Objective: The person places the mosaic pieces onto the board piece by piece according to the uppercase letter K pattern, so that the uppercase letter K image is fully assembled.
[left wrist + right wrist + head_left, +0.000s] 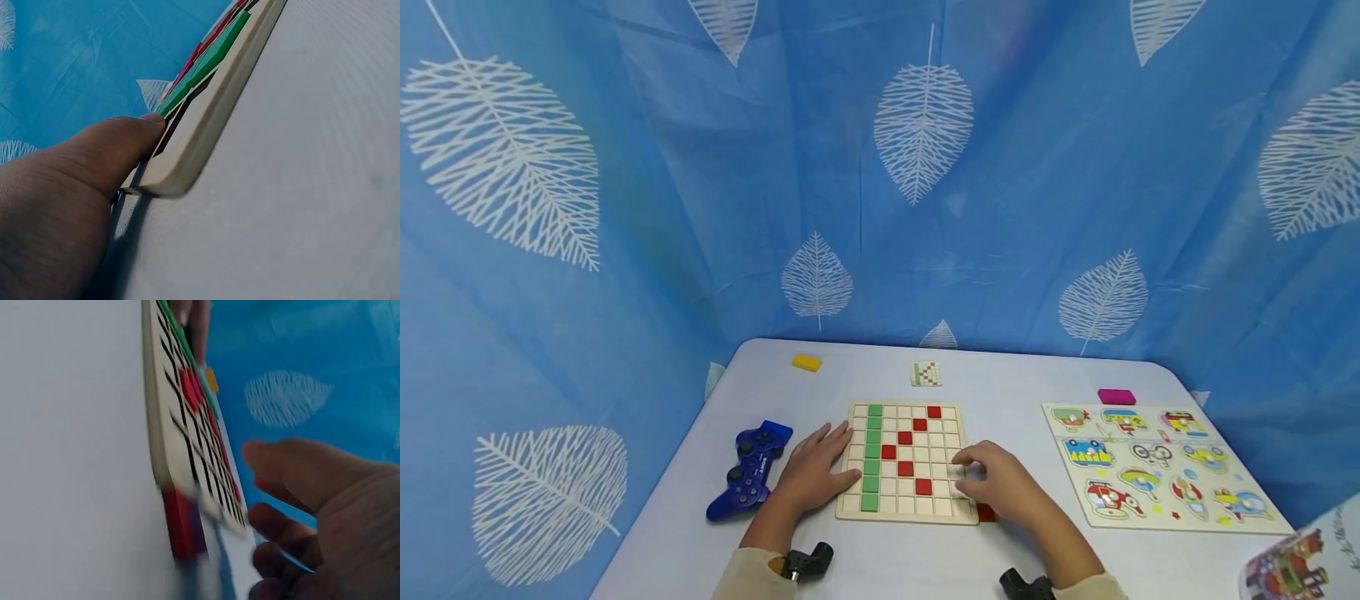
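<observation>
A pale wooden grid board [940,514] lies flat on the table. A column of green tiles [872,450] fills one line near its left side, and several red tiles [888,452] form two diagonals meeting beside the column. My left hand [808,471] rests at the board's left edge, and in the left wrist view its thumb [128,140] touches the rim. Over the right edge hovers my right hand [1000,483], thumb and fingers apart and nothing visible between them. Below it, a red piece [182,525] sits against the board's near right corner.
Left of the board lies a blue game controller [748,471]. A small pattern card [926,373] and a yellow block [807,362] are at the back. On the right are a picture puzzle board [1165,467], a magenta block [1116,397] and a printed white container [1303,558].
</observation>
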Demonstrator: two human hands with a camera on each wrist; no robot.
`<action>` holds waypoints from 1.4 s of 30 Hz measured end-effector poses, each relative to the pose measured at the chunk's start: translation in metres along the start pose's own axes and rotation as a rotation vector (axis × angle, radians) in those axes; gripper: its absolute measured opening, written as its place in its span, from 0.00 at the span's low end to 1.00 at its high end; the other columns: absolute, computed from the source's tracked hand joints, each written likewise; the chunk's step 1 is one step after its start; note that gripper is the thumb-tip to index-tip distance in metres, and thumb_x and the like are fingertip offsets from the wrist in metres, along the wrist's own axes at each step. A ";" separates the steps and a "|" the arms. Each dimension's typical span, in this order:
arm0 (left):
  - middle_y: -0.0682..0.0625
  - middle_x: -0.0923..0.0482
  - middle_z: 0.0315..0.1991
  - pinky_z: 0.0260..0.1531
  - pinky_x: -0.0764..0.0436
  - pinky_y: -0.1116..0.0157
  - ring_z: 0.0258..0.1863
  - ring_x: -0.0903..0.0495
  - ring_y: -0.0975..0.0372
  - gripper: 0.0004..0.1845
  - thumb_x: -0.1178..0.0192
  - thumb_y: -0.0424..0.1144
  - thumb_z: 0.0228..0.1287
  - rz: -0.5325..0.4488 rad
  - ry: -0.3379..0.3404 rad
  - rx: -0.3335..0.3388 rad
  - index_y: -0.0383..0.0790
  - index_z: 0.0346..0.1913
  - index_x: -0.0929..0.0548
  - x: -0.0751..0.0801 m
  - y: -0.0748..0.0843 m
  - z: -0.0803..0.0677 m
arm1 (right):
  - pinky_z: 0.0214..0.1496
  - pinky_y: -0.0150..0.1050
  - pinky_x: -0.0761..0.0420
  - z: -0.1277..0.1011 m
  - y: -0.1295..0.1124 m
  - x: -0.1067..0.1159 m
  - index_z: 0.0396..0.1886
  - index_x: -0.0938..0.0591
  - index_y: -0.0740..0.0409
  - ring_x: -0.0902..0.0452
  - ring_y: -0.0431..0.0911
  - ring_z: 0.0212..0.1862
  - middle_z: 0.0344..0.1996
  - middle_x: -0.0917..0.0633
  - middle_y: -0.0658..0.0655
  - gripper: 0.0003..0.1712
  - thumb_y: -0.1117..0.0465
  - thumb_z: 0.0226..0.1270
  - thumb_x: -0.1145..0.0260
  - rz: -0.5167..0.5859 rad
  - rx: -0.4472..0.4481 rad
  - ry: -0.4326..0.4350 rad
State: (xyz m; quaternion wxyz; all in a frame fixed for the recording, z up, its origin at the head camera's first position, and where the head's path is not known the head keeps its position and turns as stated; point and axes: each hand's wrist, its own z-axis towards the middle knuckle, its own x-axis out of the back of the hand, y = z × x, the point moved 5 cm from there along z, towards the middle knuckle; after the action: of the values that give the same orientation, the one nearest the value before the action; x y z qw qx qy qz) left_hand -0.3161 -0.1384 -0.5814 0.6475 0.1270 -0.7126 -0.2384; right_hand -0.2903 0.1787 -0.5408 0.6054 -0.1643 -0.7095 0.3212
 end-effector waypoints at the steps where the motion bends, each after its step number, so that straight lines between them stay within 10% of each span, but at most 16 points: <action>1: 0.61 0.42 0.83 0.74 0.42 0.32 0.84 0.49 0.49 0.45 0.33 0.65 0.64 0.002 0.000 0.001 0.59 0.81 0.35 -0.001 0.000 0.000 | 0.44 0.39 0.25 -0.004 0.007 0.005 0.49 0.13 0.44 0.28 0.43 0.42 0.45 0.18 0.44 0.18 0.55 0.59 0.19 0.003 -0.020 -0.028; 8: 0.60 0.42 0.83 0.73 0.40 0.31 0.84 0.48 0.49 0.45 0.33 0.65 0.63 0.011 0.007 0.009 0.60 0.81 0.35 -0.002 -0.002 0.000 | 0.56 0.37 0.24 -0.030 0.033 0.011 0.47 0.17 0.44 0.28 0.44 0.50 0.46 0.20 0.46 0.21 0.51 0.56 0.18 0.027 0.045 -0.220; 18: 0.61 0.42 0.83 0.74 0.41 0.32 0.84 0.48 0.50 0.45 0.33 0.66 0.63 0.007 0.004 0.005 0.60 0.81 0.35 -0.004 -0.001 0.001 | 0.50 0.36 0.25 -0.035 0.029 0.009 0.38 0.17 0.40 0.29 0.40 0.45 0.40 0.21 0.42 0.15 0.56 0.56 0.19 -0.037 0.089 -0.132; 26: 0.61 0.43 0.83 0.74 0.41 0.31 0.84 0.49 0.50 0.45 0.33 0.66 0.63 0.010 -0.006 0.007 0.61 0.81 0.35 0.001 -0.001 0.003 | 0.34 0.35 0.28 -0.029 0.013 0.001 0.43 0.15 0.47 0.28 0.43 0.35 0.34 0.21 0.50 0.13 0.59 0.60 0.22 0.161 -0.005 -0.083; 42: 0.61 0.42 0.83 0.75 0.42 0.32 0.84 0.49 0.50 0.45 0.33 0.65 0.64 0.012 -0.010 -0.001 0.60 0.81 0.35 0.006 0.001 0.002 | 0.39 0.34 0.29 -0.018 -0.022 -0.033 0.36 0.15 0.40 0.29 0.39 0.37 0.32 0.23 0.45 0.12 0.61 0.56 0.21 0.037 0.067 -0.068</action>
State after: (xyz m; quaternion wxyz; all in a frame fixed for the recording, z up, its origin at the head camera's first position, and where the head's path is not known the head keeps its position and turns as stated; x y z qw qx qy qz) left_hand -0.3192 -0.1407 -0.5757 0.6456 0.1210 -0.7163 -0.2355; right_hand -0.2620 0.1461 -0.5503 0.5801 -0.1462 -0.7153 0.3612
